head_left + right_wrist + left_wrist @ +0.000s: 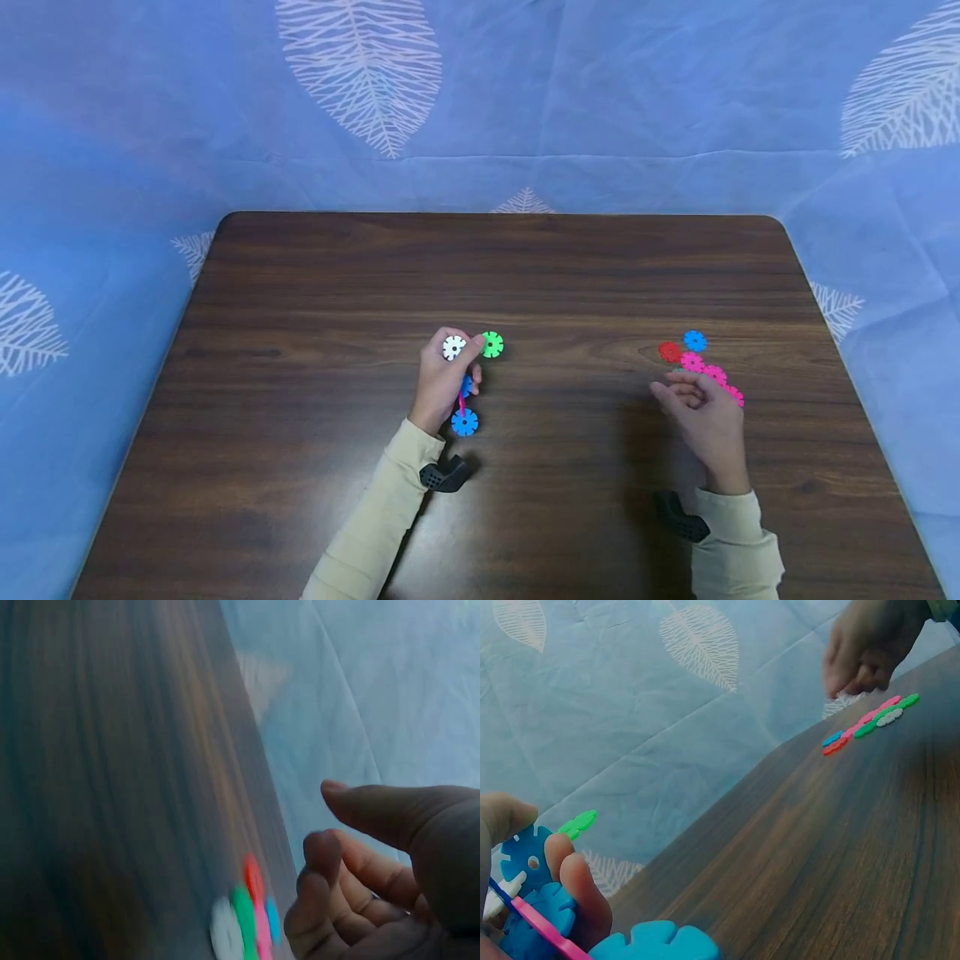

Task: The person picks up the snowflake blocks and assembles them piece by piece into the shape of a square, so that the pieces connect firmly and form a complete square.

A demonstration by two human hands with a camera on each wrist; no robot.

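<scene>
My left hand grips a joined string of notched plastic discs by its middle. In the head view, a white disc shows at the thumb and a green disc sticks out past the fingertips. A pink disc, seen edge-on, links to a blue disc below the palm. The left wrist view shows another blue disc between thumb and fingers. Over the loose discs at the right hovers my right hand, its fingers loosely bent, thumb apart, holding nothing.
Loose discs lie at the right: a blue one, a red one and several pink ones. Green and white discs lie beside them. The dark wooden table ends at a blue leaf-patterned cloth.
</scene>
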